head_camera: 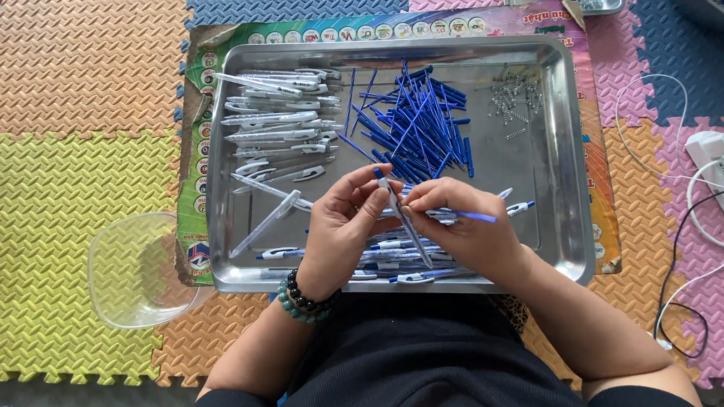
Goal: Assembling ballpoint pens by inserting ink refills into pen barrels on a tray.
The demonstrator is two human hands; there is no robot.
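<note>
A clear bowl is sitting just left of the metal tray. Inside the tray, clear pen barrels are lying at the left, blue refills in the middle, small springs at the right. Over the tray's near edge, the left hand is pinching a pen, and the right hand is gripping a blue refill.

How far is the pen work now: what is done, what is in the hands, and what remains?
Done: some assembled pens lie at the near edge of the tray. In hand: the left hand holds a clear barrel; the right hand holds a blue refill. Left: a pile of barrels, a heap of refills and small springs, so much remains.
</note>
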